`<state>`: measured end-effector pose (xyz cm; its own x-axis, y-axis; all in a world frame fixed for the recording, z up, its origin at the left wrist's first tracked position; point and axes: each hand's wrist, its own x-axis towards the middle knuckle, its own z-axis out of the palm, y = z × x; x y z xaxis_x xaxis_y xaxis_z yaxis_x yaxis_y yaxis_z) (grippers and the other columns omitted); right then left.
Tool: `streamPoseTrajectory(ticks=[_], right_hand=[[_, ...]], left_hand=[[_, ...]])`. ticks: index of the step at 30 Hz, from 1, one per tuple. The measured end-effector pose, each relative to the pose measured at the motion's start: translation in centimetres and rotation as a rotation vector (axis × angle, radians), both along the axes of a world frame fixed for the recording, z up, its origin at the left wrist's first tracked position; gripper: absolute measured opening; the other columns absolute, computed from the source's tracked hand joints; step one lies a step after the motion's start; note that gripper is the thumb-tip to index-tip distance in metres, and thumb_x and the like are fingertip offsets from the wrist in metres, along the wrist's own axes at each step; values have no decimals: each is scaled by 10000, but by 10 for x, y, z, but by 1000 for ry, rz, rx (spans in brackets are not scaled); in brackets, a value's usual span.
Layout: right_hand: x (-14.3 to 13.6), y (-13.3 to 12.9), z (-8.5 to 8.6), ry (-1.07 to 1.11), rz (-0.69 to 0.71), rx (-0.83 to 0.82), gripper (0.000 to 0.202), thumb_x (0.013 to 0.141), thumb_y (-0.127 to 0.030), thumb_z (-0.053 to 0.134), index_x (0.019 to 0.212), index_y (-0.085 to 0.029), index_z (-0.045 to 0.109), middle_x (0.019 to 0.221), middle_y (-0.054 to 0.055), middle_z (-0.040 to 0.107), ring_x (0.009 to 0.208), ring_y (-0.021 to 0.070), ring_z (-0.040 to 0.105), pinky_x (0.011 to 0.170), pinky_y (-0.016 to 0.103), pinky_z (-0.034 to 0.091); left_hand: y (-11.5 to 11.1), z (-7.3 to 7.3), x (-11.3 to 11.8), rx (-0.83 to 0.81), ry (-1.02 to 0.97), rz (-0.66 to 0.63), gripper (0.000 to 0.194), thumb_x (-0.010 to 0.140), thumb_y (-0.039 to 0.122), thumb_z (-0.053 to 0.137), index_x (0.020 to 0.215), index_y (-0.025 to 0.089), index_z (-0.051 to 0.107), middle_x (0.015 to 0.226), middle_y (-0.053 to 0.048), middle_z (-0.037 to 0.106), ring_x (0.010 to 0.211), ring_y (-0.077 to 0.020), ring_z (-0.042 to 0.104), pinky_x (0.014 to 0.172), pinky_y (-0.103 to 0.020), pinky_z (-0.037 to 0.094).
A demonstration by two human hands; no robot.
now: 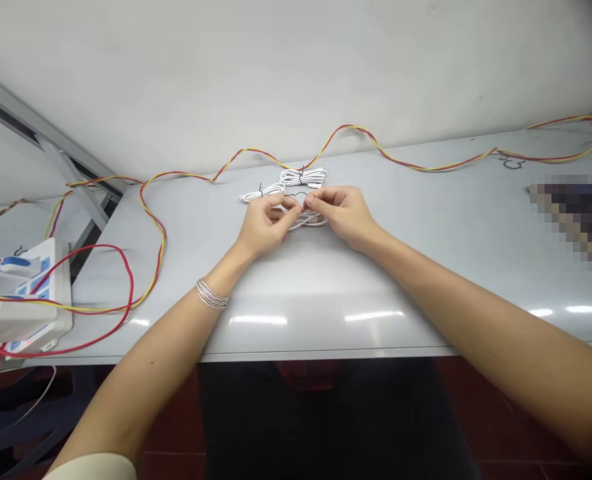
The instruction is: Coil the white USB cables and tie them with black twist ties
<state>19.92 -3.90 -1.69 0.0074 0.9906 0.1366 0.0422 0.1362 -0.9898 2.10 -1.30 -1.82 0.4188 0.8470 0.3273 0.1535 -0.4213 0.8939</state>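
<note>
Both hands meet over a bundled white cable point(306, 223) lying on the grey tabletop. My left hand point(266, 228) is closed in a pinch at the bundle's left side. From the right, my right hand point(346, 217) pinches with thumb and forefinger, almost touching the left fingertips. A thin black twist tie point(301, 194) curves up between the fingers; its lower part is hidden by them. Just behind lie two more coiled white cables, one at the back point(303, 177) and one to the left point(262, 193), each bound with a black tie.
A white power strip point(59, 293) with plugs stands at the left, a red cable point(130, 280) looping beside it. A twisted red-yellow wire point(246, 151) runs along the wall. A loose black tie point(512, 163) and a blurred-out object point(576, 213) lie at the right.
</note>
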Motion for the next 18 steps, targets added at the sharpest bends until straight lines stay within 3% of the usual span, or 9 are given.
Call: streamPoseTrajectory(ticks=[4,11,18], right_hand=[[1,0,1,33,19,-53,268,724,-416,807,698,-170,706,733,20,698,706,146,595,723,289,472],[2,1,4,51,33,-139,170,740,-326,791,707,-169,735,756,27,728,733,154,620,730,285,479],[1,0,6,71,44,-162,118,789,-209,722,685,-158,741,757,35,738,746,143,642,778,286,483]], left_hand=[[-1,-1,0,96,54,2,232,848,375,710,835,144,686,819,-54,707,471,-59,509,423,-218,418],[0,-1,-3,404,133,14,76,815,231,701,837,160,714,764,-33,692,458,-52,500,434,-204,390],[1,2,-6,643,188,29,46,864,211,653,843,186,685,760,-26,692,506,-76,513,463,-218,389]])
